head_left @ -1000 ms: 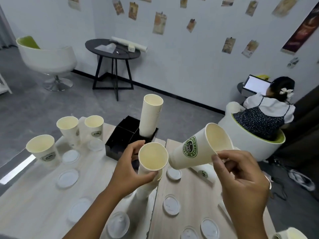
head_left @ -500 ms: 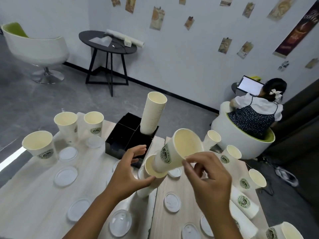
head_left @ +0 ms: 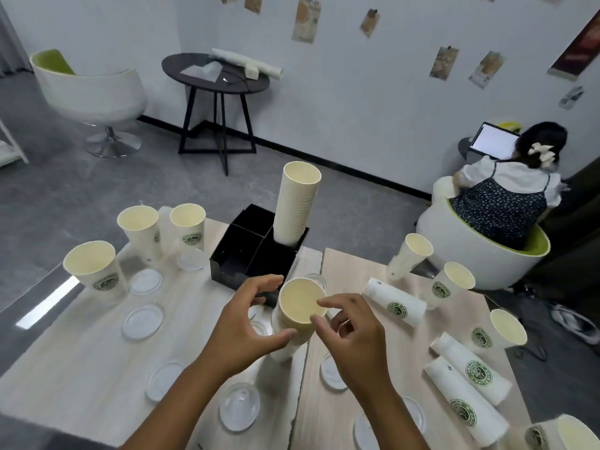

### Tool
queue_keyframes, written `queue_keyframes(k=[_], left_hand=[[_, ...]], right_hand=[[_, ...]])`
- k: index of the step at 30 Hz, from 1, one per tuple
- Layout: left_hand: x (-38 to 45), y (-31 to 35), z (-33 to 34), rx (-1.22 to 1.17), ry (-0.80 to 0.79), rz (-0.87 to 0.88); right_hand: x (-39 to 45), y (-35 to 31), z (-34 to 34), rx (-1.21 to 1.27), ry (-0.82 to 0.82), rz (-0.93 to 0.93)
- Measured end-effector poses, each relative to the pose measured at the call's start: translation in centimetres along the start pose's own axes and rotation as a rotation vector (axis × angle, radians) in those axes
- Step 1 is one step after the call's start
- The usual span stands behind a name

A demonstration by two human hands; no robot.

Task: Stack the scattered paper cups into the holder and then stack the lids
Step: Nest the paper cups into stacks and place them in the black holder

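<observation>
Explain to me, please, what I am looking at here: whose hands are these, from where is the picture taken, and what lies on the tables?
There is no machine here. A person wears a camera on the head, so you look forward and down at their own two bare hands. The left hand holds a short stack of paper cups standing on the light wooden table. The right hand touches the top cup's rim with its fingertips. Behind stands a black holder with a tall stack of cups in it. More cups stand on the left and stand or lie on the right. Flat clear lids are scattered around. Another person sits in the background.
</observation>
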State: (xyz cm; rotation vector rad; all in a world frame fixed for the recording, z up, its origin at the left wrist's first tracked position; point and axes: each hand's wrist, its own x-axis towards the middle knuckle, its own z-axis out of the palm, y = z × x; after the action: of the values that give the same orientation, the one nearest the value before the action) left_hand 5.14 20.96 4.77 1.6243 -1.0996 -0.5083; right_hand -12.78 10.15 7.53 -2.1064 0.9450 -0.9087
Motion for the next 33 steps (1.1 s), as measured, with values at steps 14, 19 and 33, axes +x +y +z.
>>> queue_keyframes(k=[14, 19, 33], left_hand=[[-6.7, 2.2, -3.2, -0.017, 0.351, -0.129], [-10.0, 1.3, -7.2, 0.032, 0.511, -0.186], [-8.4, -8.6, -20.5, -0.012, 0.69, -0.295]], right_hand=[[-0.4, -4.1, 0.6, 0.453, -0.254, 0.048], [-1.2, -6.5, 4.1, 0.518, -0.381, 0.064], [0.7, -9.1, 18.4, 0.49, -0.477, 0.176]])
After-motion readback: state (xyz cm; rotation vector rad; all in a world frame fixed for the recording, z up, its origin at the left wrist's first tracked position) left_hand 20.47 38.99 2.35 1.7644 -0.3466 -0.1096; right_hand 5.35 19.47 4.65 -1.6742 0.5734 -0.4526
